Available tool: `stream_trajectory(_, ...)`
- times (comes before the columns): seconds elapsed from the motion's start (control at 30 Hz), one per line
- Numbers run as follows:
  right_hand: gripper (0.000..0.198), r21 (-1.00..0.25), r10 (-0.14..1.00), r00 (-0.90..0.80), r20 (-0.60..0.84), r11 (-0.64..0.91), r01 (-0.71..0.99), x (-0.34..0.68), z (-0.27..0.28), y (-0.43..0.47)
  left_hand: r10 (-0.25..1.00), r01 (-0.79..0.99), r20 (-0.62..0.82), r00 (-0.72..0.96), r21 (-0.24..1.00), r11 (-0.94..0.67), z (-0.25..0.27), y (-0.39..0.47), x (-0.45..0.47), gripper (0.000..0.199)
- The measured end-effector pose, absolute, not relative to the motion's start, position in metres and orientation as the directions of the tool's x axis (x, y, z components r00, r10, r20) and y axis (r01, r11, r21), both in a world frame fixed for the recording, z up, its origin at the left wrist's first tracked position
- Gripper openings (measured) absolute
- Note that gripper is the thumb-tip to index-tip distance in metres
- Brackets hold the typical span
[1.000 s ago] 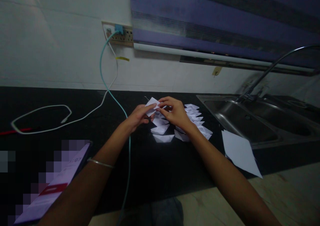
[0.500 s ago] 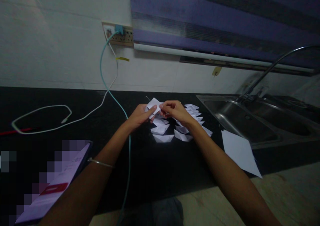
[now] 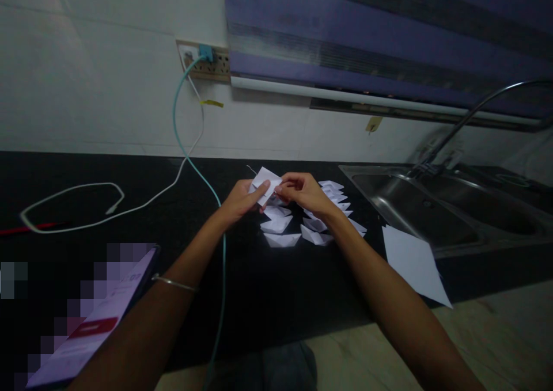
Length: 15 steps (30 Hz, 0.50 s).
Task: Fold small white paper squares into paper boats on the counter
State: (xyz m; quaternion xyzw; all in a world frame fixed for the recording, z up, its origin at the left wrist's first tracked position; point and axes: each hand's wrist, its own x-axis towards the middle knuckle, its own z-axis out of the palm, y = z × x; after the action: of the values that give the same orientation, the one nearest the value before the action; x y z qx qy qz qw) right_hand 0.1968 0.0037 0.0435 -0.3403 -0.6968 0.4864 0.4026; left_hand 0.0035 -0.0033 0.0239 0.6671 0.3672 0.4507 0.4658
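A small white sheet of folded paper point(image 3: 266, 179) is held up between both hands above the dark counter. My left hand point(image 3: 242, 198) grips its left side, thumb lying across the front face. At its right edge my right hand point(image 3: 302, 190) pinches the paper between thumb and bent fingers; the fingertips are partly hidden. Below and behind the hands, several white folded paper boats point(image 3: 282, 240) lie in rows on the counter. More paper boats point(image 3: 332, 189) stand in a column beyond my right wrist, and my right forearm covers some of them.
A stack of white paper point(image 3: 415, 261) lies right, beside the steel sink point(image 3: 415, 207) with its curved tap point(image 3: 464, 117). A teal cable point(image 3: 224, 287) and a white cable point(image 3: 151, 204) run from the wall socket point(image 3: 216, 63). A lit screen point(image 3: 99, 316) lies under my left forearm.
The folded paper has tilted slightly and shifted a little in the fingers. My right hand has moved a touch to the left; the boats on the counter stay put.
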Motion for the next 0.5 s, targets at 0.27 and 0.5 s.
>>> stream_trajectory(0.27, 0.014, -0.952, 0.849, -0.468, 0.244, 0.301, 0.049, 0.2008, 0.0427, 0.0052, 0.905, 0.055, 0.232, 0.357, 0.962, -0.268, 0.0263, -0.0060, 0.0040, 0.048)
stream_trajectory(0.5, 0.012, -0.926, 0.843, -0.453, 0.290, 0.367, 0.089, 0.2007, 0.0427, 0.0075, 0.903, 0.033, 0.209, 0.375, 0.971, -0.238, 0.0288, -0.0095, 0.0057, 0.047)
